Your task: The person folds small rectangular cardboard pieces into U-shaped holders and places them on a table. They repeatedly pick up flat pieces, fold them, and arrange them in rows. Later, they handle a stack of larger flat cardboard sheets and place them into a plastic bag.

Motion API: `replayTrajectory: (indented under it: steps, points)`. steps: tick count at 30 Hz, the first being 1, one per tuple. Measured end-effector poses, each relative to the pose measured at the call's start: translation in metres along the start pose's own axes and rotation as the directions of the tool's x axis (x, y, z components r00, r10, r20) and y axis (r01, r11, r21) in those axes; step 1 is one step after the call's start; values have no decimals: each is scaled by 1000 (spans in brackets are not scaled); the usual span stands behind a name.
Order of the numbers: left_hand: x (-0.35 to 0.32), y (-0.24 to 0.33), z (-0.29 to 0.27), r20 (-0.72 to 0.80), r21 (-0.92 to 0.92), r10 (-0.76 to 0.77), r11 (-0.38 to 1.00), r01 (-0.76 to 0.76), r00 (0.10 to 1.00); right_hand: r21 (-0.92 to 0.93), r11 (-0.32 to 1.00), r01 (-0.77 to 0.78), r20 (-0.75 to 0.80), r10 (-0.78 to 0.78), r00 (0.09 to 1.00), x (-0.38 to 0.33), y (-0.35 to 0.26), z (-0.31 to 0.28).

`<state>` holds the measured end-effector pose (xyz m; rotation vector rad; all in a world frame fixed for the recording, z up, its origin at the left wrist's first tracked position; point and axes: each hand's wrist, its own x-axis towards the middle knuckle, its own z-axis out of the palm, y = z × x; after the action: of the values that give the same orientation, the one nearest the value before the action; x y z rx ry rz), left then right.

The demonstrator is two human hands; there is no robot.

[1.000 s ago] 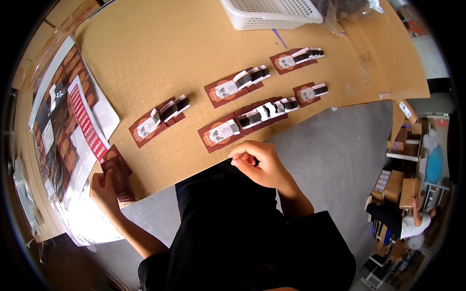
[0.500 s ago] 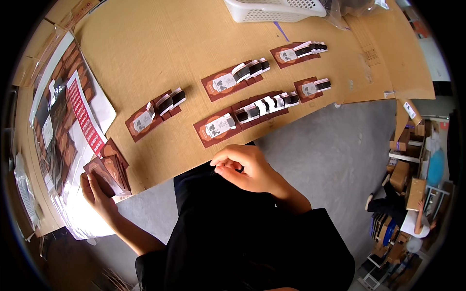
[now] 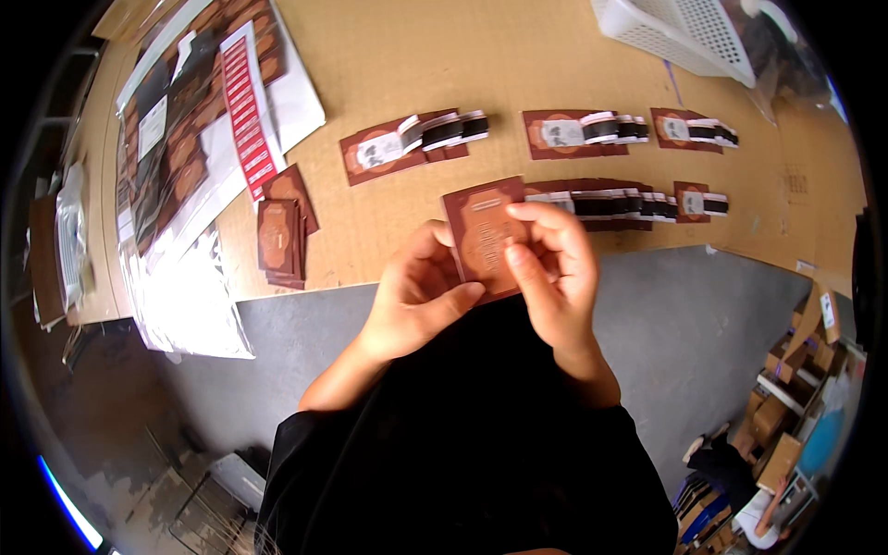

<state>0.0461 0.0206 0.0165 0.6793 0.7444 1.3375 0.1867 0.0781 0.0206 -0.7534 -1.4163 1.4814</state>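
Observation:
My left hand [image 3: 407, 296] grips a dark brown printed card [image 3: 483, 231] by its left side and lower corner, thumb in front. The card is raised above the table's front edge, its orange-toned panel facing up. My right hand [image 3: 558, 273] is closed at the card's right side, with thumb and forefinger tips over its face; whether something thin is between them cannot be made out. Beyond the hands lies an overlapping row of brown cards [image 3: 610, 205] with black-and-white pieces, partly covered by the right hand. A small pile of brown cards [image 3: 277, 239] rests at the left.
More overlapping card groups lie on the wooden table [image 3: 407, 55], including one at left [image 3: 365, 153] and one at right [image 3: 560, 134]. Plastic-wrapped printed sheets [image 3: 190, 166] cover the left end. A white basket [image 3: 680, 42] stands at the back right. Another person is among boxes at lower right.
My left hand has left the card pile and come to the middle with a card in it. My right hand has met it there. The view has shifted leftward.

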Motion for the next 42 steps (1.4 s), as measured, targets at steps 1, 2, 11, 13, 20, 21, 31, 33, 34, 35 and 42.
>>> replayTrajectory:
  steps: [1,2,11,13,20,21,31,33,34,35,42]
  points:
    - [0,4,6,-57,23,-37,999,38,998,3,1000,-21,6,21,1000,1,-1,0]
    - [-3,5,4,-64,34,-26,999,28,998,5,999,-42,12,42,999,1,-1,1]
    - [-6,8,-7,-54,-4,16,1000,-17,998,-61,998,-1,120,9,993,2,2,-2]
    - [-5,13,-6,-76,52,41,998,-37,996,-23,1000,-15,137,18,990,2,2,0]
    - [-2,17,-18,-92,72,72,995,-65,993,83,990,-117,218,97,971,-5,-1,6]
    - [-1,19,-17,-105,74,63,996,-56,992,100,988,-120,221,96,971,-5,-1,7]
    - [-4,25,-23,-55,-9,-99,995,99,994,-213,970,115,341,-36,939,6,-7,-4]
    - [-5,25,-25,-49,-7,-145,990,144,988,-234,959,157,377,-60,924,9,-9,-7]
    - [-5,25,-26,-46,-6,-166,986,166,985,-223,963,152,350,-66,934,9,-9,-7]
    - [-7,27,-25,-37,69,-169,983,171,985,-212,966,146,322,-72,944,8,-10,-6]
    - [-10,24,-25,147,224,-240,953,203,960,-38,999,-39,149,44,988,3,-8,-3]
